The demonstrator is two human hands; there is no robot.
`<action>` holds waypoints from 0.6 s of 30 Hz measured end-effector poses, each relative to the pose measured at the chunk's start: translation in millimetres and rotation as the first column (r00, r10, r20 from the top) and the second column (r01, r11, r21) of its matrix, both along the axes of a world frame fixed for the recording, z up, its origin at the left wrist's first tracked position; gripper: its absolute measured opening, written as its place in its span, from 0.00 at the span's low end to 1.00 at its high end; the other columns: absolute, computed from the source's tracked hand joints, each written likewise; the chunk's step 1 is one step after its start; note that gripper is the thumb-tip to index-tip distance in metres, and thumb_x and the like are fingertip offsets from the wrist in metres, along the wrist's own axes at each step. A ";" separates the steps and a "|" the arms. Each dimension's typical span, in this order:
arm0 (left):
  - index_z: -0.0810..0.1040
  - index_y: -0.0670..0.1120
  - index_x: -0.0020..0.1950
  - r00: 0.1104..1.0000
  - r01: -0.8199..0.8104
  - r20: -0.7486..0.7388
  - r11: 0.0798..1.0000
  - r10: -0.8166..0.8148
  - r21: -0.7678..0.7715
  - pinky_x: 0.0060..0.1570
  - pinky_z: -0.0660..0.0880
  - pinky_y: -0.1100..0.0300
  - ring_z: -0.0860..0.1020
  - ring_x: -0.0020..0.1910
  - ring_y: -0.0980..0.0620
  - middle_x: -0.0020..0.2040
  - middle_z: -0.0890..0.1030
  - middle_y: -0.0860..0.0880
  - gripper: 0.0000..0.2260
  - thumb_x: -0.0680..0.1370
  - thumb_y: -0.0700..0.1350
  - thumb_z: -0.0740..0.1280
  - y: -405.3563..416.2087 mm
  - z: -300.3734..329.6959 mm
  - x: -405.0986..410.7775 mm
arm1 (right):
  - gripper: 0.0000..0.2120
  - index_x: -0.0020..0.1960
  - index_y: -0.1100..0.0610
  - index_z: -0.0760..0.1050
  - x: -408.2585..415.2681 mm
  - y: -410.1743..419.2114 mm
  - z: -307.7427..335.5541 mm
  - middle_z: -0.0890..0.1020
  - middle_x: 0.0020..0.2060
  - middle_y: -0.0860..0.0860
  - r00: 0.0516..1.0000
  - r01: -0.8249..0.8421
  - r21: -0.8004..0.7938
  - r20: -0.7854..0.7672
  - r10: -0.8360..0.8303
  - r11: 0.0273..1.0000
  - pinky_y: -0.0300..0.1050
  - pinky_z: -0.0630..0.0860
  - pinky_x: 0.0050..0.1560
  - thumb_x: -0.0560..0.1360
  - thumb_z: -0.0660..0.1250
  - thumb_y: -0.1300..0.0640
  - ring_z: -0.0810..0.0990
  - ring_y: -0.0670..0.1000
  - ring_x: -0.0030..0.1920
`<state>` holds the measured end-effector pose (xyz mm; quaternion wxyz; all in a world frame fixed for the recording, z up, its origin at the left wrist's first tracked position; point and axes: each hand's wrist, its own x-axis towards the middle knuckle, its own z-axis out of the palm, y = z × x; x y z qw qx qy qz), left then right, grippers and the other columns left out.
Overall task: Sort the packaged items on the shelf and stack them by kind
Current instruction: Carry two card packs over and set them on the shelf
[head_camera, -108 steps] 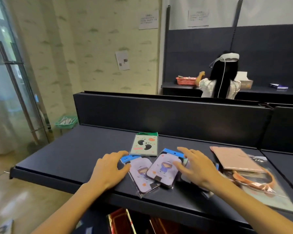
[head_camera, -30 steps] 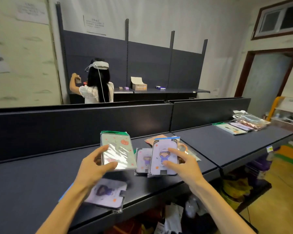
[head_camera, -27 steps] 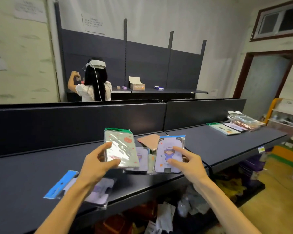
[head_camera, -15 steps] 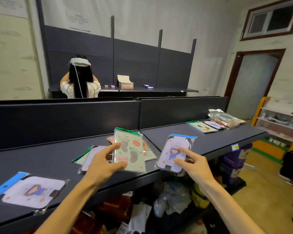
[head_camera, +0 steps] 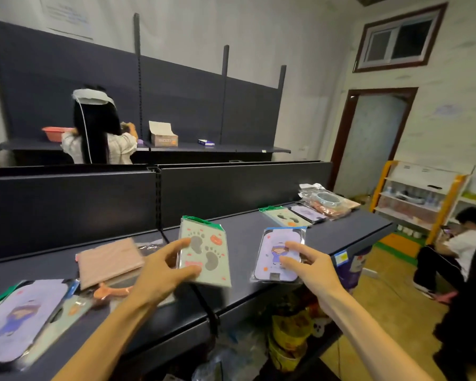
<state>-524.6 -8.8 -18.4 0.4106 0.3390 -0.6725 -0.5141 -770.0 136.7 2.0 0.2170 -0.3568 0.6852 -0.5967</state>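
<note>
My left hand (head_camera: 162,273) grips a pale green pack with paw prints (head_camera: 205,251), held above the dark shelf (head_camera: 245,295). My right hand (head_camera: 311,266) pinches a lilac pack with a cartoon girl and a blue header (head_camera: 279,255), also lifted over the shelf. On the shelf's left end lie another lilac pack (head_camera: 17,317), a pink flat pack (head_camera: 109,261) and an orange hairband pack (head_camera: 112,291). At the far right end sit a green paw pack (head_camera: 282,217), a lilac pack (head_camera: 308,213) and clear bags with hairbands (head_camera: 329,200).
A dark back panel (head_camera: 231,188) rises behind the shelf. One person stands at the rear shelving (head_camera: 99,130) by a cardboard box (head_camera: 162,136). Another person (head_camera: 456,259) crouches on the floor at right. Bags and clutter (head_camera: 289,336) fill the space under the shelf.
I have turned and moved right along the shelf, carrying both packs. The left-end packs have slid towards the frame's left edge, and the far-right piles look nearer.
</note>
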 end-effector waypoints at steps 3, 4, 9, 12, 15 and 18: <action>0.76 0.45 0.62 1.000 0.017 -0.016 0.999 -0.016 0.050 0.36 0.77 0.71 0.80 0.42 0.59 0.51 0.82 0.51 0.26 0.67 0.31 0.75 -15.8 -7.5 -40.9 | 0.15 0.55 0.50 0.80 -39.7 -7.0 0.9 0.80 0.52 0.48 1.000 0.021 -0.002 0.005 -0.021 1.000 0.29 0.74 0.31 0.71 0.73 0.62 0.80 0.43 0.45; 0.76 0.46 0.63 1.000 0.021 -0.003 0.999 -0.021 0.047 0.36 0.77 0.70 0.80 0.43 0.58 0.52 0.82 0.50 0.26 0.67 0.32 0.75 -20.6 -8.6 -53.7 | 0.14 0.53 0.49 0.80 -52.2 -9.0 0.7 0.81 0.51 0.49 1.000 0.029 -0.011 0.006 -0.029 1.000 0.30 0.75 0.32 0.71 0.73 0.62 0.81 0.43 0.45; 0.75 0.45 0.64 0.999 0.035 0.027 0.999 -0.036 0.036 0.33 0.77 0.69 0.80 0.45 0.57 0.53 0.80 0.48 0.25 0.68 0.33 0.74 -33.4 -5.2 -114.1 | 0.15 0.56 0.53 0.81 -112.8 -13.0 -8.1 0.82 0.50 0.49 0.998 0.049 -0.016 0.030 -0.049 0.999 0.29 0.73 0.32 0.70 0.73 0.64 0.82 0.42 0.42; 0.76 0.44 0.63 0.999 0.013 0.041 1.000 -0.014 0.028 0.33 0.77 0.70 0.80 0.45 0.57 0.53 0.81 0.46 0.24 0.68 0.32 0.74 -35.5 -5.9 -149.2 | 0.15 0.57 0.54 0.81 -152.1 -16.0 -14.0 0.82 0.51 0.50 0.998 0.052 -0.022 0.026 -0.052 0.998 0.28 0.73 0.31 0.71 0.72 0.64 0.82 0.42 0.43; 0.76 0.45 0.62 0.999 -0.015 0.036 0.999 0.013 0.038 0.34 0.78 0.69 0.80 0.45 0.56 0.52 0.81 0.46 0.23 0.69 0.33 0.74 -32.5 -9.4 -184.1 | 0.14 0.57 0.55 0.81 -194.4 -19.2 -21.0 0.82 0.52 0.51 0.999 0.030 -0.034 0.021 -0.030 0.999 0.28 0.73 0.32 0.72 0.72 0.64 0.81 0.43 0.43; 0.77 0.44 0.62 0.998 -0.058 0.020 0.996 0.057 0.063 0.37 0.80 0.67 0.81 0.47 0.54 0.53 0.81 0.46 0.23 0.69 0.33 0.74 -23.8 -13.4 -218.3 | 0.14 0.56 0.55 0.81 -237.5 -18.2 -25.8 0.82 0.51 0.51 1.000 -0.003 -0.016 0.000 0.003 1.000 0.28 0.74 0.33 0.71 0.72 0.65 0.81 0.44 0.44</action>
